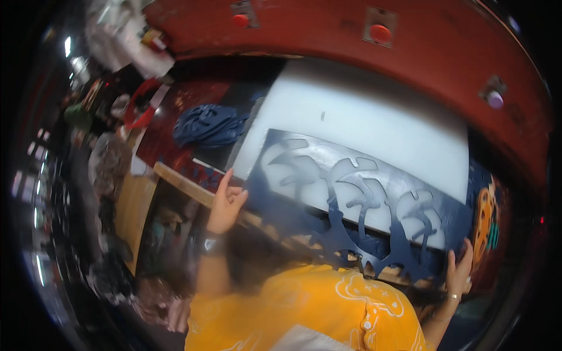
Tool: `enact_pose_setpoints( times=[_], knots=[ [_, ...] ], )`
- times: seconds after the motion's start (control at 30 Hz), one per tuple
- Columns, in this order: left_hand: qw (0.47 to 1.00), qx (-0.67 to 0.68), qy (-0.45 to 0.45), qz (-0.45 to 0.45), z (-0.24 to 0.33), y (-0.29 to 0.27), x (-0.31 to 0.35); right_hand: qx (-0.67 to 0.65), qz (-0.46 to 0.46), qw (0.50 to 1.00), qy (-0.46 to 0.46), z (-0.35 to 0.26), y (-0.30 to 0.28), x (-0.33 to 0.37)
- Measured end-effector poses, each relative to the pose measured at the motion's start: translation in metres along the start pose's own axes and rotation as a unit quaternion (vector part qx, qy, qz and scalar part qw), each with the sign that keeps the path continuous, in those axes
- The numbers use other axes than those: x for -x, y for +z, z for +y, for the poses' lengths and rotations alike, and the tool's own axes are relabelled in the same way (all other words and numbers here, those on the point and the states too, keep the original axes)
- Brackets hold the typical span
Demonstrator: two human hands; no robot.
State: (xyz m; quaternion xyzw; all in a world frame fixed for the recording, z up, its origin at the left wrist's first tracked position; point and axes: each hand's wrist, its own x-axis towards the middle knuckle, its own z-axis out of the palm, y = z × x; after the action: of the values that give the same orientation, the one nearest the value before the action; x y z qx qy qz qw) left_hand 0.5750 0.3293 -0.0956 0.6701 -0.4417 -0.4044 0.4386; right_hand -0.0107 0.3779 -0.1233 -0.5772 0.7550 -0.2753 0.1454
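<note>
A dark blue flat sheet (404, 234) with large curved shapes cut out of it lies slanted across a white board (374, 111). Its near part, a web of narrow strips, hangs past the board's near edge toward my body. My left hand (225, 207) is at the sheet's left edge, index finger stretched up, thumb and other fingers pinched at that edge. At the right end, my right hand (459, 269) grips the sheet's edge between thumb and fingers. Some blur covers the sheet and my fingertips.
Beyond the board stands a red machine beam (316, 29) with red buttons (380, 34) and a purple one (495, 99). A dark blue bundle (208, 124) lies left of the board. Orange cutting-die-like pieces (483, 219) are at right. A wooden edge (184, 184) runs near my left hand.
</note>
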Motion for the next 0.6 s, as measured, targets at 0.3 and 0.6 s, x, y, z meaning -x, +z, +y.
enact_pose_setpoints(
  times=[0.3,0.6],
  knots=[
    [0.968,0.121,-0.025,-0.218,0.042,0.038,-0.133,-0.151,0.156,0.942,0.258,-0.032,0.012,0.073],
    [0.913,0.118,0.123,-0.37,0.115,0.083,-0.135,-0.16,0.27,0.861,0.4,-0.063,-0.022,0.273]
  ],
)
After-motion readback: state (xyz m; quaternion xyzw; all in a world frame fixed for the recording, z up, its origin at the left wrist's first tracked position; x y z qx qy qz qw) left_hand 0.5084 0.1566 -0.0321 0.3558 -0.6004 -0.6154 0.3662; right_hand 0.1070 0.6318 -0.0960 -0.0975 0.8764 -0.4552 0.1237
